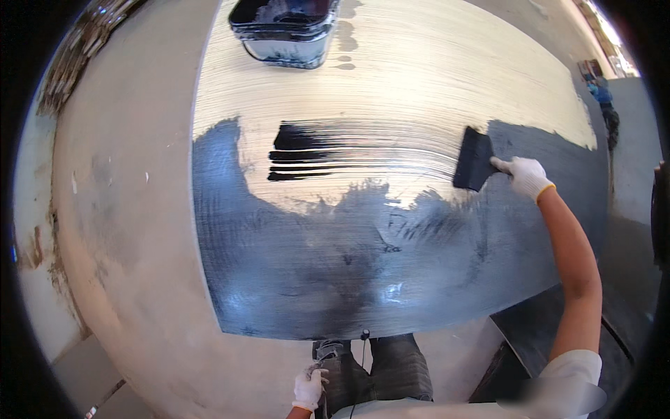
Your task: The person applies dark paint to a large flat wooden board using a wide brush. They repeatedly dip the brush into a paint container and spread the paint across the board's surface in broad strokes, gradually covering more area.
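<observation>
Ahead — paint tub (285,31) on board (447,77); right hand (525,176) grips brush (473,159).

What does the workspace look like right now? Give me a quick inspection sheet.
Surface: large pale board flat on the concrete floor; near part coated wet black, far part bare with a few black streaks.
Job's things: wide black paintbrush pressed on the board at the paint edge; black paint tub on the far end.
Clutter: drips beside the tub; dark panels at lower right.
Grippers: right hand, white glove, grips the brush; left hand, gloved, rests by the knee, holding nothing visible.
Cables: thin cord hangs over the trousers.
Surroundings: debris at upper left; a person far right.
</observation>
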A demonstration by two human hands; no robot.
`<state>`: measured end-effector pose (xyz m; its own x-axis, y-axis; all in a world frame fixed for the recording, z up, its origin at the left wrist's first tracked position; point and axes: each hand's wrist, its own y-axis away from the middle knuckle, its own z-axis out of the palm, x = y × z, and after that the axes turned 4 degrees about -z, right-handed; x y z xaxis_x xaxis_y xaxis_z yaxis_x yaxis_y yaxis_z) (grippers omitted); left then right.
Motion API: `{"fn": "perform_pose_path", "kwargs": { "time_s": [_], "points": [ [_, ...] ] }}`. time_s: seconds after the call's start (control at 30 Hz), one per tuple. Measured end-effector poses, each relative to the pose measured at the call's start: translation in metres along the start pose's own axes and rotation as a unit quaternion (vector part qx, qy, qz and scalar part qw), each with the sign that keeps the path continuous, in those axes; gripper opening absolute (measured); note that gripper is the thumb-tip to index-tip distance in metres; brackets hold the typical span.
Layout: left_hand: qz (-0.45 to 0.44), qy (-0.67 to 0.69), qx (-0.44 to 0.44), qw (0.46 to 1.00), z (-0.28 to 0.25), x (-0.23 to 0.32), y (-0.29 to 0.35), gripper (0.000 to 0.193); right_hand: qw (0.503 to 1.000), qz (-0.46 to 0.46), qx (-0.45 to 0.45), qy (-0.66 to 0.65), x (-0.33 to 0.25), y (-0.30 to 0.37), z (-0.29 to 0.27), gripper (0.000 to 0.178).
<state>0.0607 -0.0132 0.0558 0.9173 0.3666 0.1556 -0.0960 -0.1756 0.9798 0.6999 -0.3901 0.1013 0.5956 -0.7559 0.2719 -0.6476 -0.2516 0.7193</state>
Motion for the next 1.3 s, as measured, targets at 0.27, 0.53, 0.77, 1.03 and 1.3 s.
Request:
{"fn": "perform_pose_path", "kwargs": {
  "time_s": [0.27,0.53,0.77,1.03,1.3],
  "points": [
    [0.074,-0.061,-0.056,0.994,0.083,0.032,-0.017,0.033,0.992,-0.024,0.098,-0.072,-0.032,-0.013,0.001,0.046],
    [0.086,-0.144,-0.119,0.979,0.130,0.031,-0.014,0.034,0.990,0.021,0.052,-0.131,-0.006,-0.006,0.038,0.052],
    [0.060,-0.191,-0.114,0.973,0.172,0.013,-0.031,0.033,0.987,0.018,0.100,-0.128,0.010,-0.048,0.034,0.050],
    [0.060,-0.186,-0.143,0.970,0.172,0.009,-0.039,0.033,0.965,0.081,0.082,-0.234,0.002,-0.012,0.103,0.053],
    [0.039,-0.148,-0.208,0.966,0.219,0.029,-0.027,0.036,0.914,0.123,0.130,-0.365,0.004,-0.055,0.050,0.052]
  ]
}}
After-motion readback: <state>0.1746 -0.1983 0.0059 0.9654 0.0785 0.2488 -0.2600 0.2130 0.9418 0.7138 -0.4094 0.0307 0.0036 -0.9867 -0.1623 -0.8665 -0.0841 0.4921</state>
